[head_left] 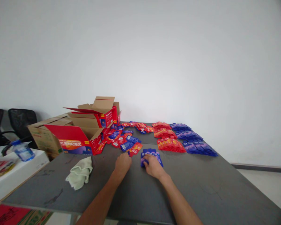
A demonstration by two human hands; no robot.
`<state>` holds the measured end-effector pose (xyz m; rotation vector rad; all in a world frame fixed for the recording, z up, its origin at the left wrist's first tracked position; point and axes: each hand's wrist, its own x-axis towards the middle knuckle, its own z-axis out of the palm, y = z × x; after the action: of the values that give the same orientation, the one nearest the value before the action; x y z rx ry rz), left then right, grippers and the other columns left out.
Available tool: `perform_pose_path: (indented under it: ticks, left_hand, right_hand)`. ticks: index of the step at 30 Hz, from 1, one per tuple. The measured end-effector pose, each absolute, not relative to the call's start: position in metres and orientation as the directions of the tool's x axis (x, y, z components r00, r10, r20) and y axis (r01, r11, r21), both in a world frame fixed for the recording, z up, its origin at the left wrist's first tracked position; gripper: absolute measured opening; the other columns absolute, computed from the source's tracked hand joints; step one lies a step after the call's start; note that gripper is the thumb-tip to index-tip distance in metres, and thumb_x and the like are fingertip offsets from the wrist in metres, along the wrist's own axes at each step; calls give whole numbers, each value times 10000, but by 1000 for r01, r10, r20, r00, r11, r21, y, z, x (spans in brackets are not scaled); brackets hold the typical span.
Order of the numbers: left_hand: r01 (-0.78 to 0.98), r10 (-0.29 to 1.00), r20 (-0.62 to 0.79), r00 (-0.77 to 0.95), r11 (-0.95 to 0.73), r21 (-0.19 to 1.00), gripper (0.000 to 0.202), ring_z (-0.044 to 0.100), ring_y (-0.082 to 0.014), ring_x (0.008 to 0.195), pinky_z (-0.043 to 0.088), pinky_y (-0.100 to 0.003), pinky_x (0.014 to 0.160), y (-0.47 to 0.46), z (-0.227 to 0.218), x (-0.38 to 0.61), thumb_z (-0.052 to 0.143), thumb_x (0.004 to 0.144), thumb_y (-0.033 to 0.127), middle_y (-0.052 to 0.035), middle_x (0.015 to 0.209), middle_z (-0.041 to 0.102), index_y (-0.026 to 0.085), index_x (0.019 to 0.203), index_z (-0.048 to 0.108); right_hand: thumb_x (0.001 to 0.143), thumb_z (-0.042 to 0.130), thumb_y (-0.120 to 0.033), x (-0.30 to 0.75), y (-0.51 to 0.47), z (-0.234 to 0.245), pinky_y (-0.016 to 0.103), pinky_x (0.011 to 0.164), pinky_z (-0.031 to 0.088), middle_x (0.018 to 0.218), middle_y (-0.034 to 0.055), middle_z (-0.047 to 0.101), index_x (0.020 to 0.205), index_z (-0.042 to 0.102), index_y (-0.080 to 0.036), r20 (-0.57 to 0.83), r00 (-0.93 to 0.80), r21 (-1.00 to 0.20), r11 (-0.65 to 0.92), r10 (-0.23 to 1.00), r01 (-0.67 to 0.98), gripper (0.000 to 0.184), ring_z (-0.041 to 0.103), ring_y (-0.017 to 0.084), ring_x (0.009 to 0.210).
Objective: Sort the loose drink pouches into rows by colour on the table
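My right hand (154, 167) is closed over a small fanned bunch of blue sachets (151, 152) on the table, its fingers curled on their printed faces. To the left, my left hand (123, 163) rests in a fist on the table, just short of the loose pile; whatever its fingers may hold is hidden. Nearest to that fist lie a red-orange sachet (135, 149) and some loose blue sachets (126, 145). Farther back, more red sachets (118, 141) are heaped beside the cartons.
Open red cartons (76, 141) stand at the left, with a pale cloth (80, 172) in front. Overlapping rows of red sachets (170, 144) and blue sachets (199, 147) lie at the right on the dark table (201, 190). A bottle (23, 151) is beyond the left edge.
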<state>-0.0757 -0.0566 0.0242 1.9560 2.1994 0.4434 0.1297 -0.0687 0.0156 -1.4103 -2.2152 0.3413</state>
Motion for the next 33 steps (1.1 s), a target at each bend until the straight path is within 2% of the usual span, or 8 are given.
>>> perform_pose_path:
  ticks: [4, 8, 11, 17, 20, 24, 28, 33]
  left_hand:
    - [836, 979, 164, -119, 9, 549, 246, 668, -218, 837, 450, -288, 751, -51, 30, -87, 448, 863, 228, -121, 847, 717, 160, 786, 671]
    - [443, 985, 144, -95, -88, 892, 206, 579, -143, 607, 403, -219, 575, -49, 17, -81, 495, 808, 279, -12, 633, 626, 161, 689, 613]
    - [248, 982, 138, -128, -103, 963, 213, 515, -114, 546, 365, -200, 516, -47, 5, -71, 534, 775, 339, 22, 595, 575, 161, 684, 607]
    - [440, 983, 79, -166, 3, 898, 207, 512, -104, 536, 345, -190, 500, -27, -7, -61, 521, 786, 274, 24, 567, 564, 157, 649, 623]
    - [508, 980, 45, -192, 60, 859, 218, 519, -110, 522, 344, -198, 505, -12, -11, -59, 540, 787, 236, 19, 532, 552, 156, 598, 614]
    - [606, 983, 39, -179, 79, 792, 200, 588, -138, 614, 385, -216, 584, -1, -14, -53, 592, 768, 193, -9, 573, 610, 157, 572, 618]
    - [691, 986, 63, -154, 62, 721, 53, 646, -167, 814, 419, -230, 721, -3, -13, -46, 635, 763, 177, -40, 785, 709, 162, 753, 685]
    - [863, 990, 102, -93, 29, 505, 198, 662, -205, 969, 443, -280, 827, -15, -13, -37, 577, 879, 297, -89, 1000, 724, 190, 1013, 675]
  right_hand:
    - [901, 497, -199, 120, -75, 22, 299, 982, 420, 1111, 91, 705, 1063, 714, -183, 309, -289, -535, 417, 906, 735, 271, 627, 218, 1066]
    - [936, 490, -284, 106, -76, 19, 273, 793, 486, 910, 56, 721, 1185, 640, -171, 257, -229, -703, 344, 939, 623, 313, 665, 194, 843]
    - [883, 574, -276, 97, -71, 8, 253, 678, 490, 812, 27, 701, 1298, 548, -126, 193, -184, -792, 264, 964, 550, 442, 654, 179, 728]
    - [867, 561, -217, 105, -58, 0, 278, 779, 517, 851, 36, 712, 1295, 558, -133, 211, -109, -766, 233, 971, 598, 437, 668, 187, 790]
    - [863, 572, -232, 124, -56, 4, 334, 987, 459, 1141, 103, 686, 1272, 606, -150, 309, -55, -644, 251, 950, 722, 419, 638, 229, 1053]
    - [858, 608, -317, 148, -58, 4, 387, 1162, 279, 1427, 116, 511, 1318, 603, -167, 282, -250, -465, 360, 926, 809, 484, 425, 264, 1352]
    - [867, 603, -431, 155, -63, -8, 522, 1186, 114, 1579, 53, 297, 1446, 468, -289, 112, -353, -368, 369, 929, 853, 612, 191, 315, 1467]
    - [939, 484, -441, 152, -61, -19, 561, 1169, 39, 1595, 45, 262, 1495, 380, -315, 36, -358, -328, 349, 933, 878, 579, 109, 319, 1483]
